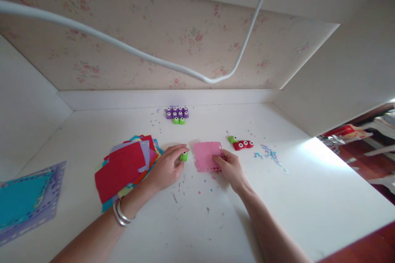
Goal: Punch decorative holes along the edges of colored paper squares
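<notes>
A roughly square pink sheet [203, 156] is pinched at its right edge by the right hand [232, 169]; small cuts are spaced along its top, right and bottom edges. Just beside its left edge, a small green punch [184, 157] is held by the left hand [168, 168].

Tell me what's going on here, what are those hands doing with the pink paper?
A person's right hand grips the right edge of a pink sheet that has holes and notches along its edges. The left hand holds a small green punch beside the sheet, not touching it. A messy pile of colored paper lies to the left. Purple punches sit near the back, red punches to the right, and tiny paper bits are scattered around.
</notes>
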Demonstrator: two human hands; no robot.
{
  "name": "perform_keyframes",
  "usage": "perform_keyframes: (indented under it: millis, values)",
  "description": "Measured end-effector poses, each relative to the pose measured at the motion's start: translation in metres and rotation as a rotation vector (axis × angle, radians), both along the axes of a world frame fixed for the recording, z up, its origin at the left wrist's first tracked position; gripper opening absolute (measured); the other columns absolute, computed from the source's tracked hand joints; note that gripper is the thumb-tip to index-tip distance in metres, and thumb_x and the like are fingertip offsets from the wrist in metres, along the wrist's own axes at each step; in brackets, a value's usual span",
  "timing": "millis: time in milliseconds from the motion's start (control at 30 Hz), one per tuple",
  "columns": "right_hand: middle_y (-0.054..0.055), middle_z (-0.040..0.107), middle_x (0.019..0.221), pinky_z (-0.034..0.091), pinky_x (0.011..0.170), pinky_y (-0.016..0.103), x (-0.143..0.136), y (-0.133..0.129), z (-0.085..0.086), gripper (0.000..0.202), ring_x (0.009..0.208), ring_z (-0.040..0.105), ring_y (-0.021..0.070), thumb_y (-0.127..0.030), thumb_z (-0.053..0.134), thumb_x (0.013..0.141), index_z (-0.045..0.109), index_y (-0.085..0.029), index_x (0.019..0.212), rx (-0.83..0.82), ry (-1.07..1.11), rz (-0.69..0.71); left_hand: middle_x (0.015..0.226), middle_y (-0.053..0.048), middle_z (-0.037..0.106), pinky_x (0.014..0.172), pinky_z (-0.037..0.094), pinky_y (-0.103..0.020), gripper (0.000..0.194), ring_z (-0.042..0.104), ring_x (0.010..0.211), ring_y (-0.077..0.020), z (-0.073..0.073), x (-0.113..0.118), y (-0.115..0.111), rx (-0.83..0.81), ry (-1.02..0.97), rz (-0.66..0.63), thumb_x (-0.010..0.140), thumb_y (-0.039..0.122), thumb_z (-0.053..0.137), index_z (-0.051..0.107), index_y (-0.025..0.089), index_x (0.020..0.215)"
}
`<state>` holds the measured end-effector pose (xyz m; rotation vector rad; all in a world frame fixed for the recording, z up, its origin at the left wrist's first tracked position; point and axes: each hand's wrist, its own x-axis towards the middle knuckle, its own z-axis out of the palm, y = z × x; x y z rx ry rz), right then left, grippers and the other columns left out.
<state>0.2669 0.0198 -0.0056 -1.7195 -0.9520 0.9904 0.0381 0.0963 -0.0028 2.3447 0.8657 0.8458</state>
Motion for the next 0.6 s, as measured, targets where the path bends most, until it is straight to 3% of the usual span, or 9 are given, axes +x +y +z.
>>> perform_keyframes:
  millis: [200, 400, 600]
  values:
    - [-0.003, 0.051, 0.061, 0.030, 0.052, 0.025, -0.0011, -0.0006, 0.0024, 0.018, 0.054, 0.041, 0.0113, -0.035, 0.060, 0.076, 0.059, -0.017, 0.075, 0.012, 0.085, 0.026, 0.107, -0.009, 0.063, 0.094, 0.050, -0.043, 0.029, 0.060, 0.103, -0.0249, -0.0040, 0.0049, -0.0005, 0.056, 0.067, 0.161, 0.086, 0.030, 0.064, 0.060, 0.019, 0.112]
    - [-0.001, 0.057, 0.066, 0.033, 0.053, 0.025, -0.0049, -0.0009, 0.0068, 0.023, 0.056, 0.047, 0.0122, -0.038, 0.064, 0.075, 0.061, -0.016, 0.080, 0.000, 0.192, 0.041, 0.110, -0.006, 0.068, 0.090, 0.052, -0.032, 0.026, 0.064, 0.100, -0.0189, -0.0053, 0.0015, 0.0002, -0.052, -0.001, 0.049, 0.091, 0.023, 0.056, 0.060, 0.022, 0.116]
    - [-0.002, 0.055, 0.064, 0.033, 0.054, 0.025, -0.0073, -0.0012, 0.0091, 0.024, 0.056, 0.046, 0.0116, -0.040, 0.065, 0.074, 0.060, -0.016, 0.078, -0.019, 0.202, 0.044, 0.107, -0.003, 0.072, 0.085, 0.055, -0.027, 0.026, 0.069, 0.093, -0.0166, -0.0059, -0.0009, 0.0003, -0.177, -0.057, 0.050, 0.089, 0.021, 0.057, 0.062, 0.023, 0.115]
